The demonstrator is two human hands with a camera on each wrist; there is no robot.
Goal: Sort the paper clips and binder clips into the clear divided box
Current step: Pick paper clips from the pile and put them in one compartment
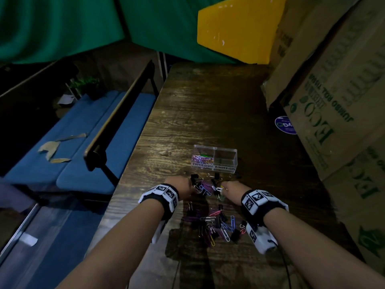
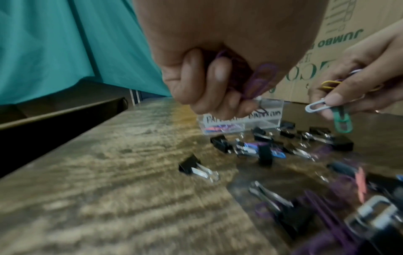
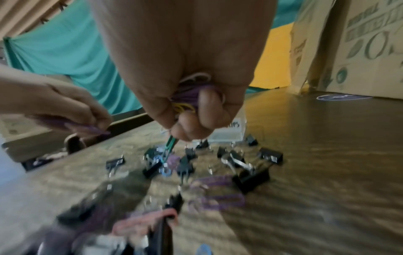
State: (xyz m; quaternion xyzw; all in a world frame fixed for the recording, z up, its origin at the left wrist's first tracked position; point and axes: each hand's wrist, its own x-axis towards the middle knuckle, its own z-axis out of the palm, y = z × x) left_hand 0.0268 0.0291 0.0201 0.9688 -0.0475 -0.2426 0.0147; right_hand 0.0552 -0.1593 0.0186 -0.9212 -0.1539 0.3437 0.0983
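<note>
The clear divided box [image 1: 214, 157] stands mid-table, labelled for paper clips on the left and binder clips on the right; coloured paper clips lie in its left half. Just in front of it, my left hand [image 1: 183, 187] grips purple paper clips [image 2: 261, 81] in curled fingers. My right hand [image 1: 230, 189] holds a bunch of paper clips, with a white one [image 2: 315, 106] and a green one [image 2: 342, 120] hanging out. Black binder clips [image 2: 218, 143] and loose paper clips [image 1: 224, 228] lie scattered between and behind my hands.
The wooden table [image 1: 198, 113] has its left edge beside a blue bench [image 1: 93, 142] with a black rail. Cardboard boxes [image 1: 337, 101] are stacked along the right side. A blue round sticker [image 1: 285, 125] sits near them. Green cloth and a yellow panel hang behind.
</note>
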